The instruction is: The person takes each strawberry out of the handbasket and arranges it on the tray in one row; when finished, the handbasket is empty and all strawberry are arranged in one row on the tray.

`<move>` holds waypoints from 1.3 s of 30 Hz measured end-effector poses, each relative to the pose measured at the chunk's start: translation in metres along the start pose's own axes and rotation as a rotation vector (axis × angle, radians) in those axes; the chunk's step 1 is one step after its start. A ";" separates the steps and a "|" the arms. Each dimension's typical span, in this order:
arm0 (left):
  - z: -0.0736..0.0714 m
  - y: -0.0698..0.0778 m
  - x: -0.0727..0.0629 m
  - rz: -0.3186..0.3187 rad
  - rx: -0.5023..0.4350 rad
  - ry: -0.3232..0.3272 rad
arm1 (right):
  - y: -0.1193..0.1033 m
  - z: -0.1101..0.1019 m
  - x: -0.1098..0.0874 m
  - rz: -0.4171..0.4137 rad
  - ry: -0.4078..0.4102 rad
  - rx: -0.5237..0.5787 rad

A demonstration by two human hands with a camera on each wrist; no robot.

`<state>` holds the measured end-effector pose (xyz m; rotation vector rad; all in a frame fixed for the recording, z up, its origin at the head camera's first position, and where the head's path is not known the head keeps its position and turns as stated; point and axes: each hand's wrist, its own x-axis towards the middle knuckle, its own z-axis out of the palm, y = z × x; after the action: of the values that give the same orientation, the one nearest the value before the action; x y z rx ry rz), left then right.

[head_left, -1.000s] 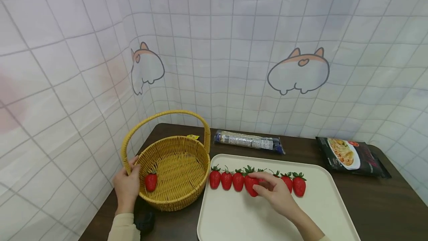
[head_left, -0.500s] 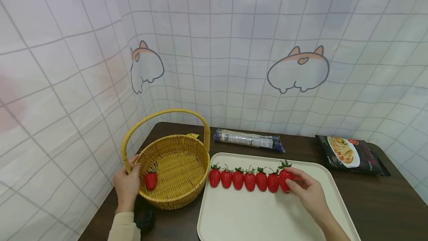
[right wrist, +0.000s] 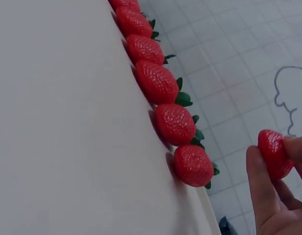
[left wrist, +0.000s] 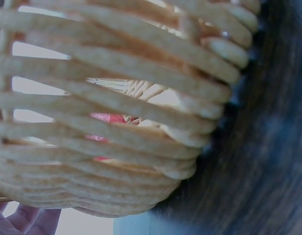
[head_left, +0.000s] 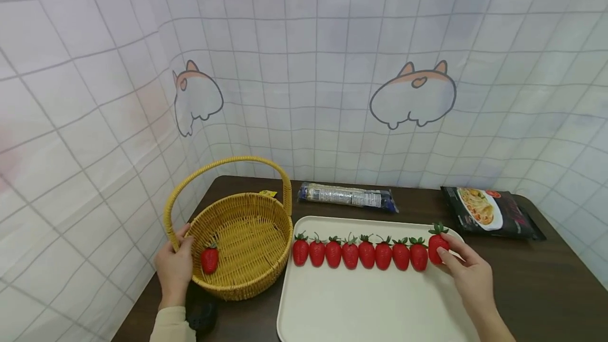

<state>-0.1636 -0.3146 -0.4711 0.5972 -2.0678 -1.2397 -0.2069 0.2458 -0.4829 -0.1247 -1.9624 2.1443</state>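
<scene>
My right hand (head_left: pixel 472 278) pinches a red strawberry (head_left: pixel 437 249) with green leaves between thumb and fingers, at the right end of a row of strawberries. In the right wrist view the pinched strawberry (right wrist: pixel 272 152) is raised apart from the row. Several strawberries (head_left: pixel 367 255) lie side by side, leaves pointing back, along the far part of the cream tray (head_left: pixel 351 305). At the left, my left hand (head_left: pixel 174 273) grips the yellow wicker basket (head_left: pixel 239 292) at its rim by the handle's base. One strawberry (head_left: pixel 209 260) lies inside the basket, glimpsed through the weave in the left wrist view.
Behind the tray lies a long clear-and-blue packet (head_left: pixel 347 196). A black food pouch (head_left: pixel 494 212) with a pasta picture lies at the back right of the dark wooden table (head_left: pixel 546 289). A small black object (head_left: pixel 204 318) sits near the left sleeve. Checked fabric encloses the back and left.
My right hand has carried the strawberry rightward past the row to its right end, uncovering the strawberries behind. The left hand keeps its grip on the basket. The head view has turned slightly right.
</scene>
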 end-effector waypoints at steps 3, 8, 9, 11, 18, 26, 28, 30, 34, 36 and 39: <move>0.000 -0.001 0.000 0.009 0.004 0.010 | 0.003 -0.004 0.003 0.057 0.037 -0.007; 0.002 0.001 0.000 0.019 0.015 0.020 | 0.007 -0.014 0.006 0.161 0.056 -0.112; 0.003 0.001 0.001 0.019 0.017 0.021 | 0.008 -0.015 0.007 0.182 0.057 -0.144; 0.003 0.002 0.001 0.024 0.019 0.026 | 0.009 -0.017 0.008 0.214 0.052 -0.234; 0.001 0.003 0.000 0.059 0.010 0.030 | 0.013 -0.021 0.013 0.267 -0.039 -0.471; 0.002 0.000 0.001 0.073 0.016 0.038 | 0.019 -0.020 0.016 0.351 -0.042 -0.393; 0.002 -0.001 0.000 0.070 0.020 0.038 | 0.020 -0.019 0.016 0.340 -0.037 -0.404; 0.001 -0.001 0.000 0.070 0.021 0.037 | 0.020 -0.018 0.015 0.324 -0.035 -0.426; 0.001 -0.001 0.000 0.064 0.022 0.035 | 0.022 -0.017 0.013 0.278 -0.021 -0.495; 0.000 -0.002 -0.001 0.061 0.022 0.034 | 0.024 -0.016 0.013 0.257 -0.012 -0.525; 0.000 -0.002 0.000 0.059 0.017 0.035 | 0.026 -0.016 0.013 0.240 -0.005 -0.553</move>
<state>-0.1629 -0.3152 -0.4727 0.5579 -2.0546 -1.1709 -0.2192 0.2627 -0.5086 -0.4669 -2.6026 1.6552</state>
